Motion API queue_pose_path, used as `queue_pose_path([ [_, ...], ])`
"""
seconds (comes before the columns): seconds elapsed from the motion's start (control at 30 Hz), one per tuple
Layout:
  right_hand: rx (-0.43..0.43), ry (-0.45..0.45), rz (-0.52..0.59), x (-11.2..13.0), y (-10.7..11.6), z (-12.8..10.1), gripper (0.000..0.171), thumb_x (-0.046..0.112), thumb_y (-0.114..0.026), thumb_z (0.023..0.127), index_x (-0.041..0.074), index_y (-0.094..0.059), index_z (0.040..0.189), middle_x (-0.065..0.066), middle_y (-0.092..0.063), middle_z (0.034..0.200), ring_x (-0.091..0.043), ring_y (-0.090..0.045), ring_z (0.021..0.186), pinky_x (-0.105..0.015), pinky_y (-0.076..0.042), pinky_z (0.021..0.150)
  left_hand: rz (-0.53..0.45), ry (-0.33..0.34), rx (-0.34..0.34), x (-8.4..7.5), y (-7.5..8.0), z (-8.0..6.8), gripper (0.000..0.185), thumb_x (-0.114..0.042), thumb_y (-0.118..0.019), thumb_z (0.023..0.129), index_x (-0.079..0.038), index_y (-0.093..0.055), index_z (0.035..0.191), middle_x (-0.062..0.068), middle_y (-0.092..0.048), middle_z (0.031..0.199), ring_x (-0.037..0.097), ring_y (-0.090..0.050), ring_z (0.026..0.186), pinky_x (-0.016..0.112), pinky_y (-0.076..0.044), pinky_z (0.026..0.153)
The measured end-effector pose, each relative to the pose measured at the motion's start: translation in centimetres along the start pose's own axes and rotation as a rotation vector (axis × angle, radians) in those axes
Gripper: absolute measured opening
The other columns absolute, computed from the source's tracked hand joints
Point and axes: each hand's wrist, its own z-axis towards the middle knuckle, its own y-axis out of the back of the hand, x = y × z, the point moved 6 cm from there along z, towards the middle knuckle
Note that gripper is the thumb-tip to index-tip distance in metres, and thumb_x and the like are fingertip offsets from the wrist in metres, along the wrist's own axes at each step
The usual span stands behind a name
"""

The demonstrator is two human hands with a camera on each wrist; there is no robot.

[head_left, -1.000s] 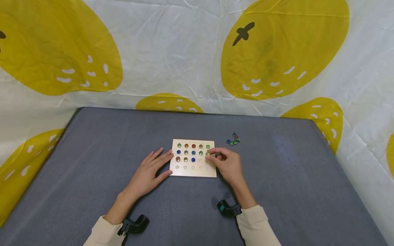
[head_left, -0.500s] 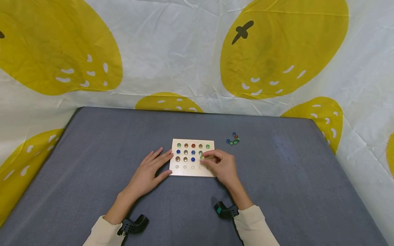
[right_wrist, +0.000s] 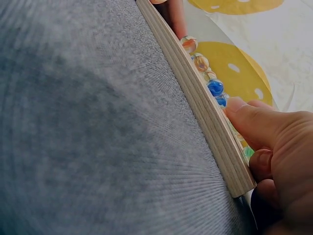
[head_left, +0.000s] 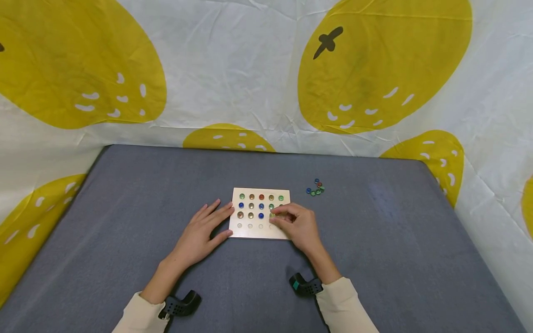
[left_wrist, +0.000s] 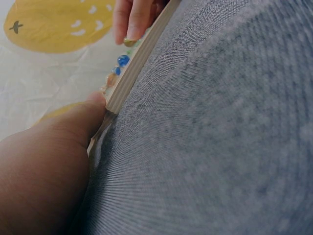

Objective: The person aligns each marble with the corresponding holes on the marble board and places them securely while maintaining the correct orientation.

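A light wooden board (head_left: 250,235) with rows of round hollows lies on the grey table. Glass marbles in green, amber, red and blue sit in its upper rows, while the hollows visible in the nearest row hold none. My left hand (head_left: 202,233) rests at the board's left edge, fingers spread, fingertips and thumb touching it. Over the right part of the board, my right hand (head_left: 301,226) pinches a yellow-green marble (left_wrist: 129,42) between thumb and finger, at the third row beside a blue marble (head_left: 261,215). The right hand hides some hollows at the board's right side.
Several loose marbles (head_left: 318,192), blue, green and red, lie in a small cluster beyond the board's right corner. Grey cloth covers the table (head_left: 374,240). Behind it hangs a white curtain (head_left: 233,69) with yellow fruit shapes. Each wrist wears a black device (head_left: 182,304).
My right hand has moved left across the board with the yellow-green marble, from the right end of the rows to the third row's fourth hollow. The left hand has stayed put.
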Motion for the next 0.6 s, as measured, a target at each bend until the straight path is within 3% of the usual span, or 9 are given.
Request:
queue_pose_path([
  [0.6, 0.031, 0.028, -0.052, 0.19, -0.26, 0.18, 0.012, 0.019, -0.082, 0.077, 0.020, -0.078, 0.089, 0.011, -0.062, 0.080, -0.010, -0.045, 0.056, -0.023, -0.033, 0.048, -0.003, 0.005, 0.006, 0.08, 0.06, 0.11, 0.057, -0.036, -0.064, 0.092, -0.013, -0.048, 0.142, 0.001, -0.044, 0.146, 0.030, -0.030, 0.139, 0.049, -0.018, 0.113],
])
